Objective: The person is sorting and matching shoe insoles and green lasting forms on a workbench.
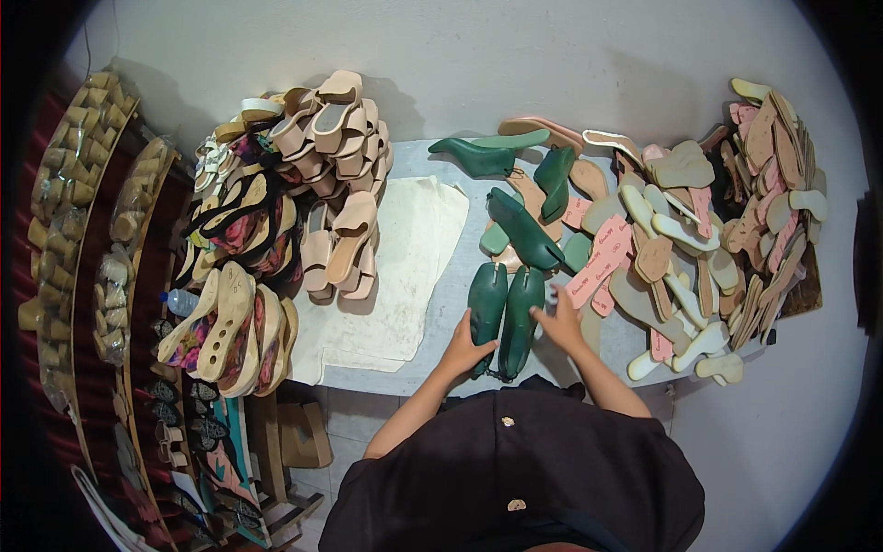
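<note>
Two dark green shoe lasts lie side by side at the table's near edge, a left last (487, 299) and a right last (523, 313), toes pointing away from me. My left hand (471, 343) grips the left last from its outer side, thumb across its top and fingers along its edge. Beside the right last, my right hand (561, 322) has its fingers spread, the fingertips at the last's outer edge. Just beyond lie more green lasts: one slanted last (524, 228), an upright-lying last (555, 179) and another last (474, 158) near the wall.
Beige heeled sandals (354, 235) are stacked on the left, next to white sheets (405, 267). Wooden-soled shoes (225, 331) stand at the left edge. Insoles and pink sole pieces (607, 253) heap on the right. Shelves of bagged heels (78, 175) line the far left.
</note>
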The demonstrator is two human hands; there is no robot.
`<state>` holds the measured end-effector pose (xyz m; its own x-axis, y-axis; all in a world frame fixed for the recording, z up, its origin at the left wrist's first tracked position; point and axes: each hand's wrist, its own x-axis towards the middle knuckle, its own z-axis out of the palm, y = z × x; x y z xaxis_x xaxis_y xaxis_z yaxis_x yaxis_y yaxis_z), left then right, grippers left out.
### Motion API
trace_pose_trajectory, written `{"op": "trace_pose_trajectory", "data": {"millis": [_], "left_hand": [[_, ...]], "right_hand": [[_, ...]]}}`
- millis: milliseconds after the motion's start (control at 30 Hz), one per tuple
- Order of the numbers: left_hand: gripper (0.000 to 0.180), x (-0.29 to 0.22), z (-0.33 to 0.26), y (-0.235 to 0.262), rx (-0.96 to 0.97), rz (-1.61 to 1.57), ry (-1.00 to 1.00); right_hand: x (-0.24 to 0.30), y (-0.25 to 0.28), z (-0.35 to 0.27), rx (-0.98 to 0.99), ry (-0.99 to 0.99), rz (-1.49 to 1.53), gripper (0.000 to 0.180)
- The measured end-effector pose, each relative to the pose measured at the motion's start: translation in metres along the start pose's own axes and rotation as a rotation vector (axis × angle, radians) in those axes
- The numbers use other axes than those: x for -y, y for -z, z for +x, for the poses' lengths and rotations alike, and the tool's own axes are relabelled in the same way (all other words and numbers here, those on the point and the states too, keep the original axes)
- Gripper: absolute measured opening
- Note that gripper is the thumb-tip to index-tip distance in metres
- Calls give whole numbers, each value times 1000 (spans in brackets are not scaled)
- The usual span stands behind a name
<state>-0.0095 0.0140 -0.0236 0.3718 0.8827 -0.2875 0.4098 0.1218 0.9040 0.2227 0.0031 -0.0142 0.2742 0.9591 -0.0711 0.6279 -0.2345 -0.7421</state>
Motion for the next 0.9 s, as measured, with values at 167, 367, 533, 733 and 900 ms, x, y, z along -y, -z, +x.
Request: {"op": "trace_pose_trajectory", "data": {"millis": [167,367,533,733,900], "left_hand": [[99,-4,-24,-1,28,204,30],[95,-3,-25,10,-12,121,14],[96,-4,3,-1,2,-173,65],[72,-3,11,-12,-55,-203,37],[64,6,11,-2,-60,-255,42]], "right_hand": [[-6,-26,-66,109,34,355,75],[10,-37,-84,67,-14,266,103],[20,-64,-68,-42,-101,325,109],[29,-83,-68,-197,-228,289,104],[35,-77,-66,-141,-139,390,101]]}}
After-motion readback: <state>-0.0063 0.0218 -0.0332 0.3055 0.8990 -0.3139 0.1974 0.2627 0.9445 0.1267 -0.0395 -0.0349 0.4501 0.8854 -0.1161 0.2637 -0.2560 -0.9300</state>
